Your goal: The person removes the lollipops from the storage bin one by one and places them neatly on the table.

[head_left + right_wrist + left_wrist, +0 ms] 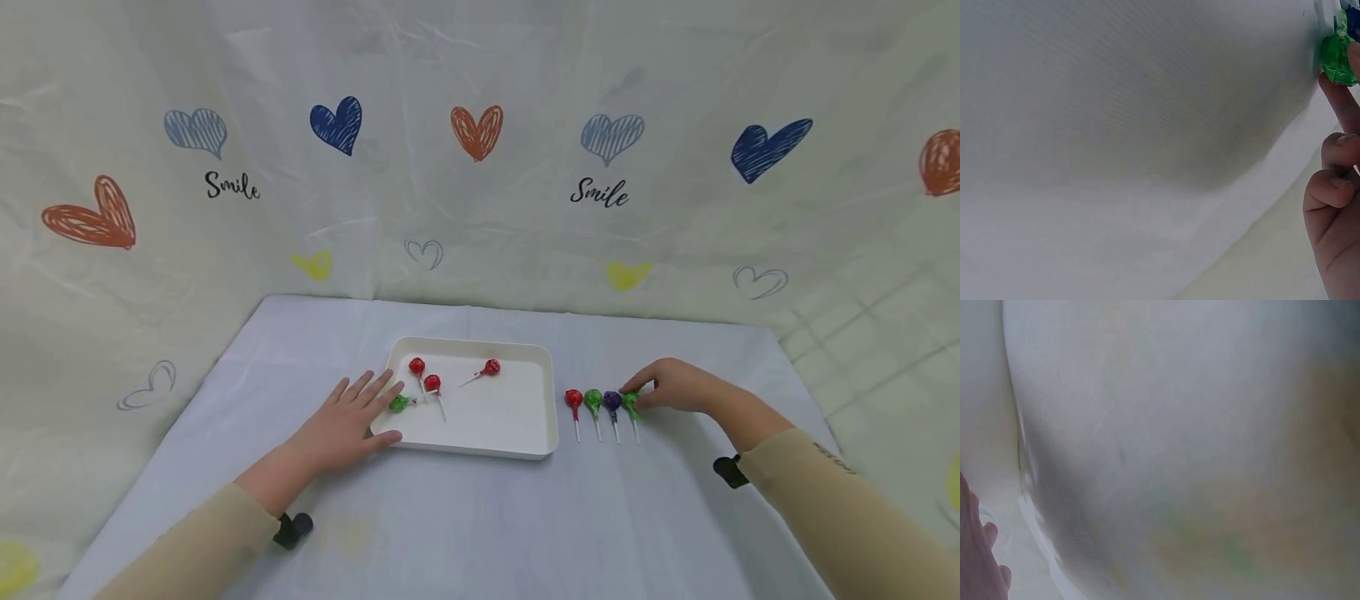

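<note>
My right hand [678, 385] pinches the head of a green lollipop [631, 406] between thumb and index finger, at the right end of a row on the cloth. In the right wrist view the same green wrapper [1337, 61] shows at the fingertips, the other fingers curled. Left of it in the row lie a purple lollipop [612, 402], another green lollipop [593, 401] and a red lollipop [573, 400], sticks toward me. My left hand [337, 431], fingers spread, rests over the left rim of a white tray [495, 425], near a green lollipop [399, 404] inside.
Three red lollipops lie in the tray: one at the back left [417, 366], one below it [432, 383] and one toward the right [491, 367]. A white cloth [465, 525] covers the table. Behind it hangs a sheet [540, 250] printed with hearts.
</note>
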Demonstrator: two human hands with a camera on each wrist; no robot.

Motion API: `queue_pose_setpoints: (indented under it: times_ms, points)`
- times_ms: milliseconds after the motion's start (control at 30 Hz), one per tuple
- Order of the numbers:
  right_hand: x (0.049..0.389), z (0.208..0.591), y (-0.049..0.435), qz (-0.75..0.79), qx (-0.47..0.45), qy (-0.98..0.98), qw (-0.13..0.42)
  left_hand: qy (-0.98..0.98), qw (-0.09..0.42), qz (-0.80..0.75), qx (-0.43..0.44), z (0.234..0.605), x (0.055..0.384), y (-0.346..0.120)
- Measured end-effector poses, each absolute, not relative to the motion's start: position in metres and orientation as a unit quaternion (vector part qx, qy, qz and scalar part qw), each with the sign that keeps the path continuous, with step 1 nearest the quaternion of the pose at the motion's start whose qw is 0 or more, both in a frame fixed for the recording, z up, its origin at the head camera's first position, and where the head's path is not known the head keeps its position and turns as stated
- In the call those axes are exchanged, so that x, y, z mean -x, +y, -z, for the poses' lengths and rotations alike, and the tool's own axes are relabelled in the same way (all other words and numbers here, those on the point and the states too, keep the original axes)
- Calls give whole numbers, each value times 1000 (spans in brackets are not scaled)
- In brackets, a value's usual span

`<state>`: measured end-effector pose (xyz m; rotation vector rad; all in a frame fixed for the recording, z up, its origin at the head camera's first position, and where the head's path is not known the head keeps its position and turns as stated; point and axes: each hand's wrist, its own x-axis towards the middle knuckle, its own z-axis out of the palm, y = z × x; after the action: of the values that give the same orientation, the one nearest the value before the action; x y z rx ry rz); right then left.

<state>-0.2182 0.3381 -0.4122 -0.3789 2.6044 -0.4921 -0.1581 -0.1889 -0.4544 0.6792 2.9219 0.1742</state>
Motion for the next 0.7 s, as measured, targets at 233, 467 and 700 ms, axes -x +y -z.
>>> queue_pose_setpoints:
  times_ms: [233, 467, 700]
  points:
    - [217, 410, 339, 188, 135, 945, 232, 969, 71, -60, -228, 455, 159, -190]
    - [218, 411, 343, 204, 137, 942, 227, 968, 68, -60, -235, 455, 159, -191]
    - [220, 409, 343, 212, 131, 942, 223, 967, 66, -66, -235, 454, 158, -192]
